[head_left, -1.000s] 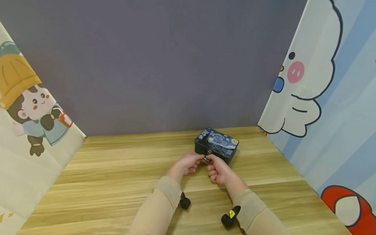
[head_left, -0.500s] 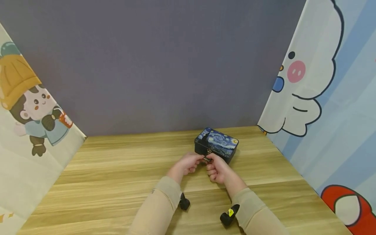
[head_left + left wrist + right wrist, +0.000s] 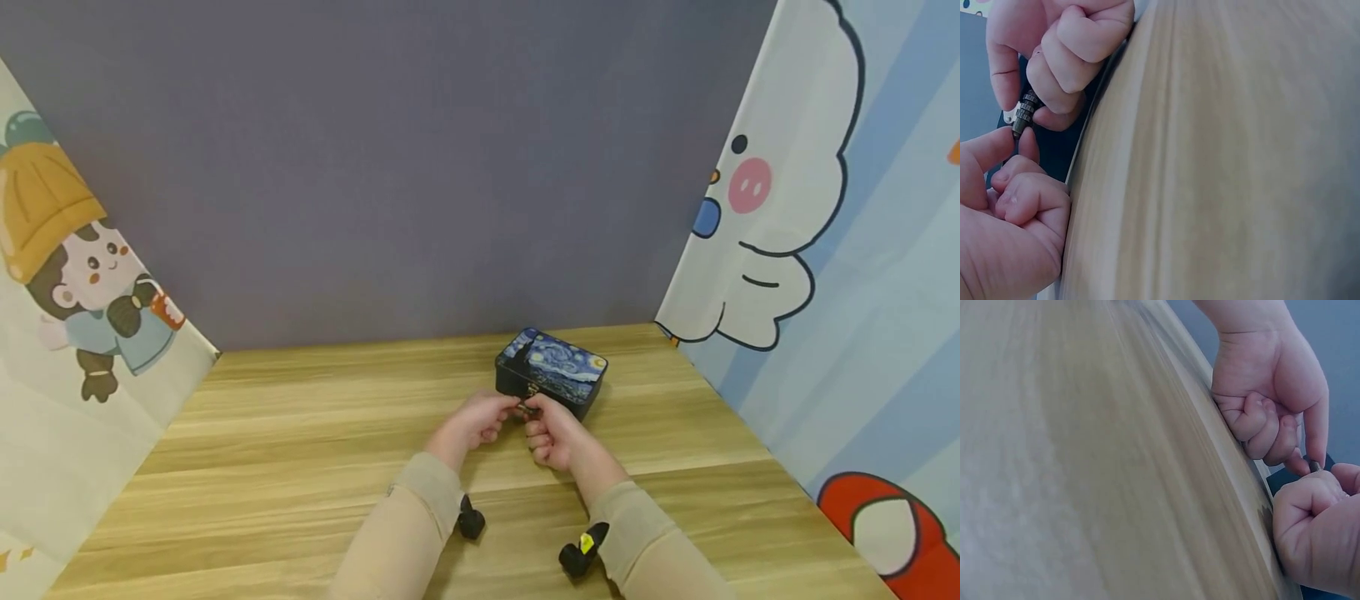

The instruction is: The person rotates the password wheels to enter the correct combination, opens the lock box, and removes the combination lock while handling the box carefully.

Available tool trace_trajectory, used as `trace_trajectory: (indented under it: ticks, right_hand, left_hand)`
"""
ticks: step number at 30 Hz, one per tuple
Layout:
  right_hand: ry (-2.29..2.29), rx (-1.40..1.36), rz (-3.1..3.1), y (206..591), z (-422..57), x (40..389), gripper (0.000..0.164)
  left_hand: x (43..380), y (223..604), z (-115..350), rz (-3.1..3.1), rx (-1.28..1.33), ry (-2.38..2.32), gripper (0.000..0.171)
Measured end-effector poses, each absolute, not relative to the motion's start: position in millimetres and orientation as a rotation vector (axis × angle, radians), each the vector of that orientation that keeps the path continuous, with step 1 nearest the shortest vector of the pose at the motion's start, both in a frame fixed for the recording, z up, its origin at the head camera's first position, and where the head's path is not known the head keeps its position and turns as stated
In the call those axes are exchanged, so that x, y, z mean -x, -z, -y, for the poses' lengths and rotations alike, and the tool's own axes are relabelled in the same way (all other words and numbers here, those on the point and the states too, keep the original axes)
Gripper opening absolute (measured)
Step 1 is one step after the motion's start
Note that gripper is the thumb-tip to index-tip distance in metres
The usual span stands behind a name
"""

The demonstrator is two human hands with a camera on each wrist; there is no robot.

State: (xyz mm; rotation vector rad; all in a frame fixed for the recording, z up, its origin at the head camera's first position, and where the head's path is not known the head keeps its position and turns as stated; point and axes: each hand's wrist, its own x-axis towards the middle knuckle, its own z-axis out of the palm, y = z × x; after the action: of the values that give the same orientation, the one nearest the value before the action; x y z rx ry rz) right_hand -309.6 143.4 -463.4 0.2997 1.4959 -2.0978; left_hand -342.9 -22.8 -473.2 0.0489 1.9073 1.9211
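A dark box (image 3: pixel 561 367) with a swirling blue night-sky picture on its lid sits at the back right of the table, its lid down. At its front clasp is a small combination padlock (image 3: pixel 1024 112) with a row of number dials. My left hand (image 3: pixel 480 418) pinches one end of this lock between thumb and forefinger, the other fingers curled in. From the right, my right hand (image 3: pixel 553 433) holds the dial part with thumb and finger. Fingers hide much of the lock in the head view; in the right wrist view only a sliver shows.
The wood-grain table (image 3: pixel 315 433) runs up to a grey back panel (image 3: pixel 420 167). Cartoon-printed side panels stand left (image 3: pixel 75 433) and right (image 3: pixel 847 350). A black wrist device (image 3: pixel 471 518) is at the left cuff, another (image 3: pixel 581 554) at the right.
Both hands stay at the lock, with only slight finger movement at the right hand. The box stays in place; the head view shifts a little.
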Motion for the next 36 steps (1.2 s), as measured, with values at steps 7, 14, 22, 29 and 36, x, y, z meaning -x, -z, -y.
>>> trace_trajectory:
  ticks: [7, 14, 22, 29, 36]
  right_hand:
    - [2.126, -0.28, -1.483, 466, -144, 309, 0.023]
    - [2.197, -0.26, -1.406, 471, -143, 310, 0.017]
    - [2.215, -0.216, -1.356, 472, -143, 310, 0.018]
    - [2.221, -0.188, -1.34, 469, -145, 310, 0.018]
    - [2.217, -0.224, -1.348, 470, -146, 312, 0.018]
  left_hand:
    - [345, 477, 24, -1.873, -0.04, -1.935, 0.021]
    - [340, 474, 26, -1.854, -0.04, -1.94, 0.028]
    - [338, 471, 24, -1.856, -0.078, -1.928, 0.027]
    - [340, 467, 21, -1.857, -0.092, -1.914, 0.026]
    - [341, 469, 24, -1.862, -0.098, -1.916, 0.024]
